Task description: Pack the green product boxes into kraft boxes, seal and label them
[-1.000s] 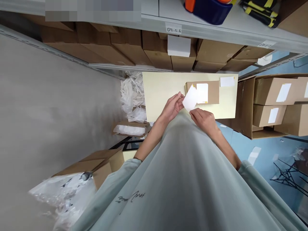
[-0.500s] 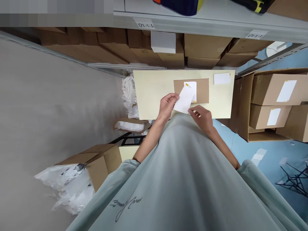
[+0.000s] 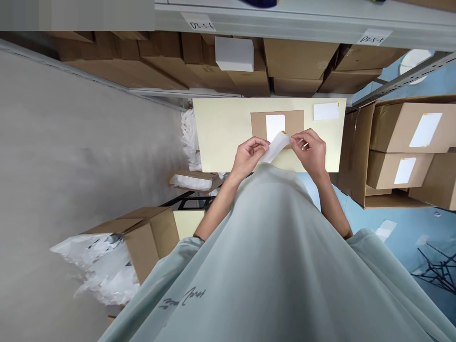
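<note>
A white label with a yellow corner is stretched and slightly curved between my two hands, low over the table. My left hand pinches its left end between thumb and fingers. At the opposite upper end, my right hand is closed with thumb and fingertips together on the label's edge. Just beyond them a brown cardboard box lies on the pale yellow table. Another white label is on top of that box, its lower part covered by the held one.
One more white label lies at the table's far right. An open carton with labelled boxes stands to the right. Behind the table, a metal shelf hangs above brown boxes. A carton with plastic bags is at left.
My right hand has moved up and right from the label's lower corner to its upper end. The label has turned from hanging flat to a narrow, curved strip between both hands.
</note>
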A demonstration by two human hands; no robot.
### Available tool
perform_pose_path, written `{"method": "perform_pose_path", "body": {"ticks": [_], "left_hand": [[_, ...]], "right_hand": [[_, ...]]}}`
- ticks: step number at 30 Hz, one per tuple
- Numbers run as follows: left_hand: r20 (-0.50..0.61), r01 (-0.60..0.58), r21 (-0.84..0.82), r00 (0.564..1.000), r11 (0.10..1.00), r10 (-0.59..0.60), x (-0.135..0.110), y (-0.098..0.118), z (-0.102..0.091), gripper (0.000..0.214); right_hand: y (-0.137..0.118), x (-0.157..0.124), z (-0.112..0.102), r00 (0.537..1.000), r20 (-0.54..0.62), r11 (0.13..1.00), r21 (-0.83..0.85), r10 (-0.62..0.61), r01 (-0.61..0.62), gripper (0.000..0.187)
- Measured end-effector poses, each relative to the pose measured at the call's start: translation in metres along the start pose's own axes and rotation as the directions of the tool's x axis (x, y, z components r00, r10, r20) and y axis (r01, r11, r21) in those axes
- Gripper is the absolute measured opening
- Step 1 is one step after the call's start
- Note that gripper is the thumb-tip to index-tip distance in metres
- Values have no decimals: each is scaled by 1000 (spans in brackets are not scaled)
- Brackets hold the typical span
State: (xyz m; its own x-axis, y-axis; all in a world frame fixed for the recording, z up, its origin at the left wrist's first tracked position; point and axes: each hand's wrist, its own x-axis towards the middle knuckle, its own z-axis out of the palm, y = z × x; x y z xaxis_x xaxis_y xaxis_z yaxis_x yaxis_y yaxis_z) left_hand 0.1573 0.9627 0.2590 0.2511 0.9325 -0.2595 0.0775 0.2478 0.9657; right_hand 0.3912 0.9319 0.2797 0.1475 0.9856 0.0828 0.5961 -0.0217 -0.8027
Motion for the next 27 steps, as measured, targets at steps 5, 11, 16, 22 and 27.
{"method": "perform_pose_path", "body": {"ticks": [5, 11, 16, 22, 27], "left_hand": [[-223, -162, 226, 951, 961, 213, -2, -10, 6, 27], [-96, -286, 517, 917, 807, 387, -12, 0, -3, 23], [-32, -285, 501, 937, 817, 347, -14, -4, -7, 31], [-176, -83, 144, 978, 986, 108, -7, -15, -3, 40], [-177, 43, 33, 983, 999, -36, -3, -9, -4, 45]], "right_hand": [[-17, -25, 1, 975, 130, 967, -161, -179, 199, 23], [-28, -48, 1, 938, 224, 910, -264, -266, 321, 24], [-14, -30, -16, 992, 61, 985, -127, -111, 118, 21], [8, -14, -18, 989, -83, 981, 161, 123, -109, 35], [8, -28, 6, 974, 13, 945, 241, 224, -221, 28]]}}
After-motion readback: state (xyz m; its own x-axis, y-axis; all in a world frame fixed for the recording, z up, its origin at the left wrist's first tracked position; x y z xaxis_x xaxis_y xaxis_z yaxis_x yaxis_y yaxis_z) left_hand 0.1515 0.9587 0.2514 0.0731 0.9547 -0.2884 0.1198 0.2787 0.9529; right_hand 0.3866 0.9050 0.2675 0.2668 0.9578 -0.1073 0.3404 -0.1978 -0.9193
